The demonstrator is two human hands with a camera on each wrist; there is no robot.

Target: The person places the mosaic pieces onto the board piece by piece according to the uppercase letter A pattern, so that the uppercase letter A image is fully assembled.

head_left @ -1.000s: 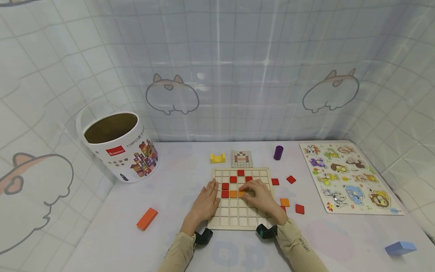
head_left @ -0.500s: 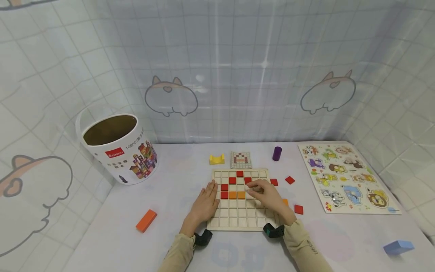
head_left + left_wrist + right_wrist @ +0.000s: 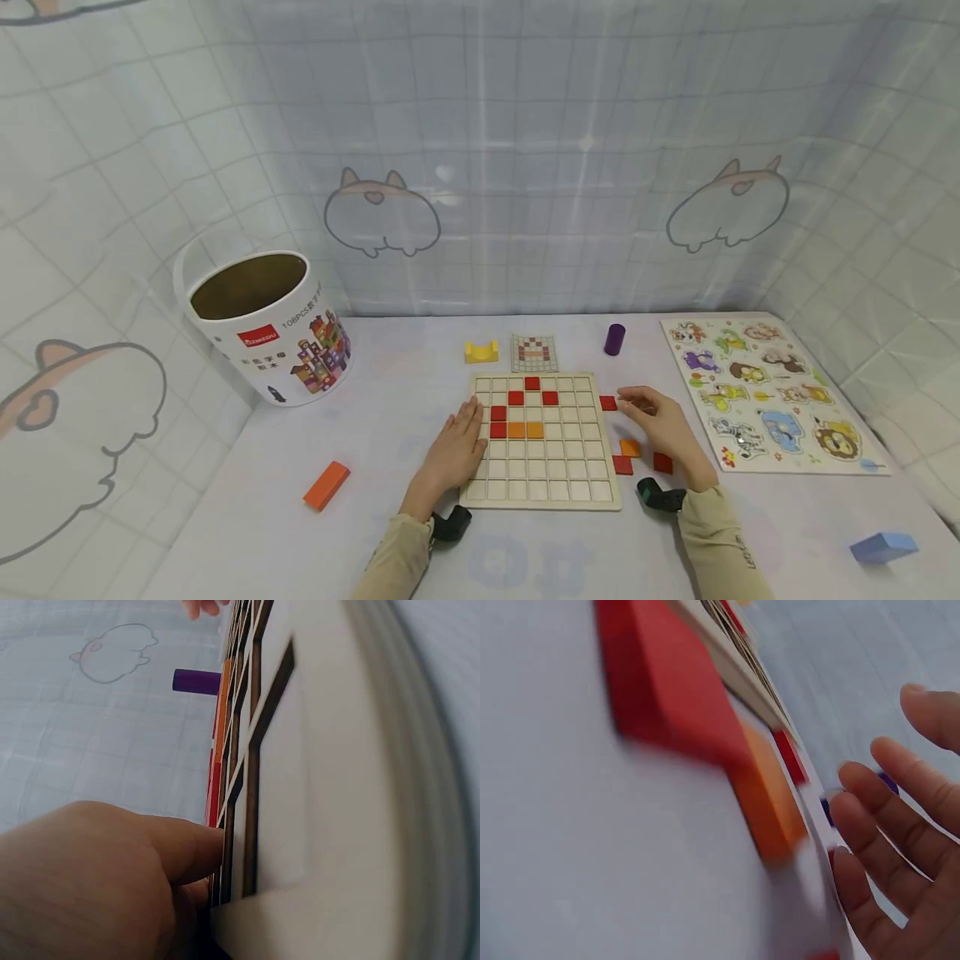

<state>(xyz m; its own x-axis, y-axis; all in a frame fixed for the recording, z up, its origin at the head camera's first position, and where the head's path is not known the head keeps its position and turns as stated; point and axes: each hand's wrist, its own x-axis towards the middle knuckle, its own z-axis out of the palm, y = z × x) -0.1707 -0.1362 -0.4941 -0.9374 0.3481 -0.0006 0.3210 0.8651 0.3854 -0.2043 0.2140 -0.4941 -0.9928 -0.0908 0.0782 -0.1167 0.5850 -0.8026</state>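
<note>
- I rest the left grip point(image 3: 453, 454) flat along the left edge of the grid board point(image 3: 517, 490), fingers straight and side by side, apparently to stop it sliding.
- My right grip point(image 3: 663, 425) is poised at the counter point(image 3: 397, 392) right of the board, fingers loosely bent and thumb apart, with nothing visibly held; its fingertips are just beside a red tile point(image 3: 607, 403), whether touching I cannot tell.
- Five red tiles point(image 3: 498, 413) and two orange tiles point(image 3: 516, 430) sit in the board's far rows, matching, I judge, part of the pattern card point(image 3: 535, 354) laid beyond the far edge, likely for easy viewing.
- A loose orange tile point(image 3: 630, 448) lies against another red tile point(image 3: 622, 465) near the right grip, presumably set within easy reach.
</note>
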